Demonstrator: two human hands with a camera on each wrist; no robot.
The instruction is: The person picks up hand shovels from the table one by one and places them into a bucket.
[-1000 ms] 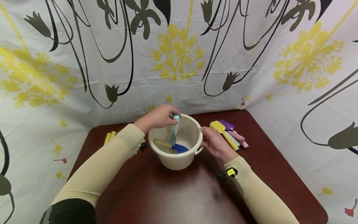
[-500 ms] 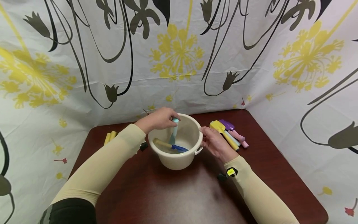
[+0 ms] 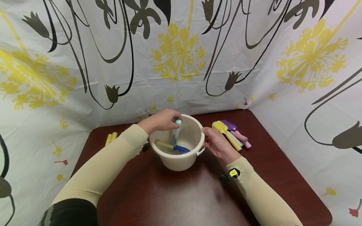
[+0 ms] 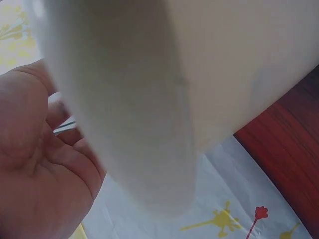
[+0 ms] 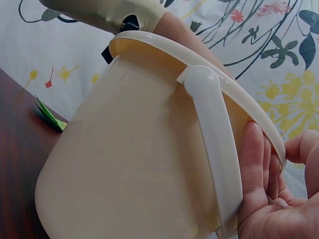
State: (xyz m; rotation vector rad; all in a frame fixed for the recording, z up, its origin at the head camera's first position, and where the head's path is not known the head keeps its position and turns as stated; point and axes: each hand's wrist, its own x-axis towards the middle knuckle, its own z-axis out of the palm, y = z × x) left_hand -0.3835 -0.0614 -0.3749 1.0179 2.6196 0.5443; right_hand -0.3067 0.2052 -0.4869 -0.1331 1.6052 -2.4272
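A cream bucket (image 3: 178, 163) stands tilted toward me on the dark red table. Over its mouth, my left hand (image 3: 164, 120) pinches the light-blue handle of a small garden trowel (image 3: 177, 129), its blade pointing down inside. A blue trowel (image 3: 181, 149) with a yellow handle lies in the bucket, near the held one's tip. My right hand (image 3: 217, 142) grips the rim on the right. The right wrist view shows thumb and fingers of this hand (image 5: 294, 214) on either side of the rim. In the left wrist view the bucket wall hides the left fingertips and the tool.
Right of the bucket lie a yellow trowel (image 3: 220, 127), a purple trowel (image 3: 231, 126) and pink (image 3: 241, 137) and light-blue handles. Two yellow handles (image 3: 111, 138) show at the left, partly behind my sleeve. Patterned white cloth (image 3: 181, 94) hangs round the table.
My left hand has come down slightly with the light-blue trowel. The blue trowel's blade has shifted a little in the bucket. My right hand stays at the rim.
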